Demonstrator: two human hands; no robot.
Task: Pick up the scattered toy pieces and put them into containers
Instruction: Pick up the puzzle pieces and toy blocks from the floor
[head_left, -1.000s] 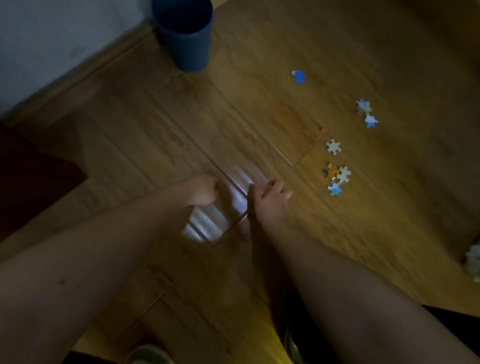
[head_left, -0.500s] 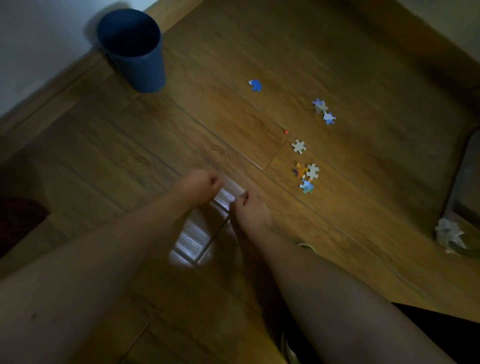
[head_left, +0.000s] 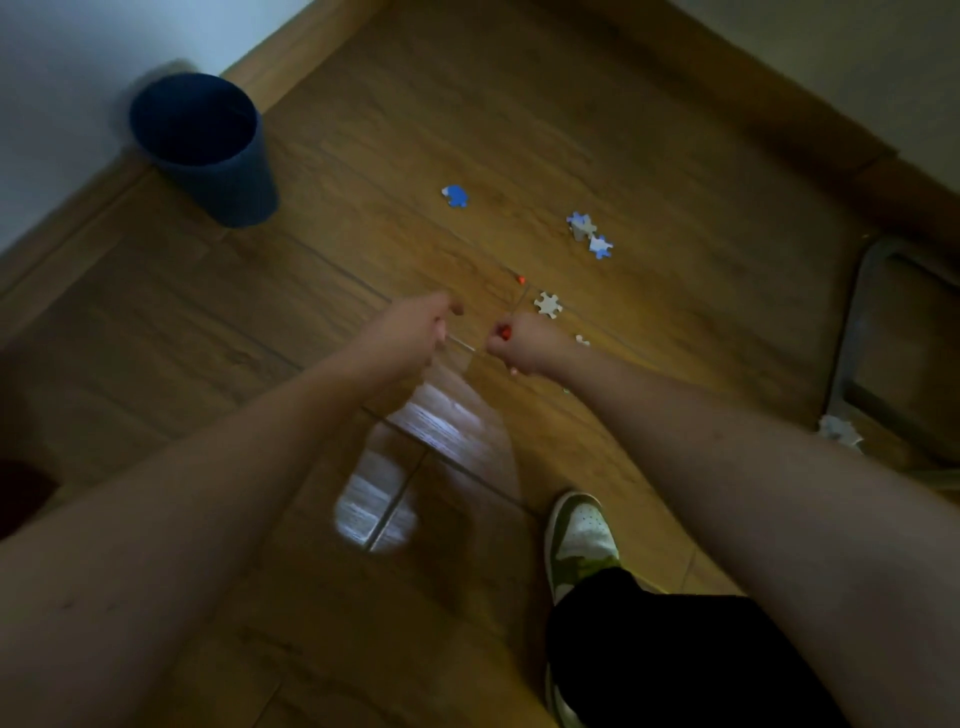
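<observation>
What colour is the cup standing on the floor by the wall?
Dark blue. The cup shows clearly in the head view, upright near the baseboard.

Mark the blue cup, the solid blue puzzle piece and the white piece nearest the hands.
blue cup (head_left: 218, 171), head view, outer wall.
blue puzzle piece (head_left: 456, 196), head view, centre.
white puzzle piece (head_left: 548, 304), head view, centre.

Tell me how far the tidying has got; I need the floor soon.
Nothing looks done: no piece shows inside the blue cup. The right hand is curled, red showing at its fingertips; the left hand holds nothing visible. The blue piece, white piece and a pair remain on the floor.
</observation>
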